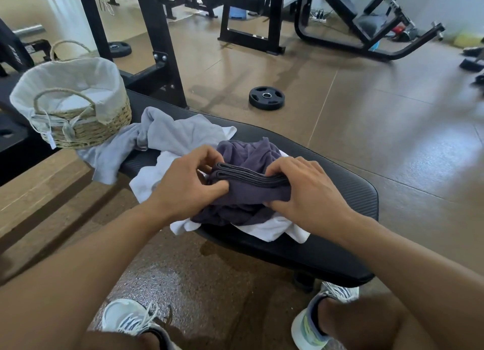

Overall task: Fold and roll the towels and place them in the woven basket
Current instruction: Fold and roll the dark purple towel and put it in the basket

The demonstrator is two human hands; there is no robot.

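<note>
On bench (340, 192), centre: purple towel (248, 190) part-rolled, long axis 9-to-3 o'clock. Left hand (188, 184) pinches its 9 o'clock end, right hand (306, 190) curls over the 3 o'clock end. Woven basket (104, 129) at 10 o'clock (left hand nearer).

A dark purple towel (251, 190) lies on a white towel (154, 177) at the near end of the black, fine-ribbed bench (348, 192). A pale grey towel (167, 135) lies toward the far left edge, beside the tan woven basket (104, 129) with its off-white liner. The weight plate (266, 97) is black on a brown floor (379, 129).
</note>
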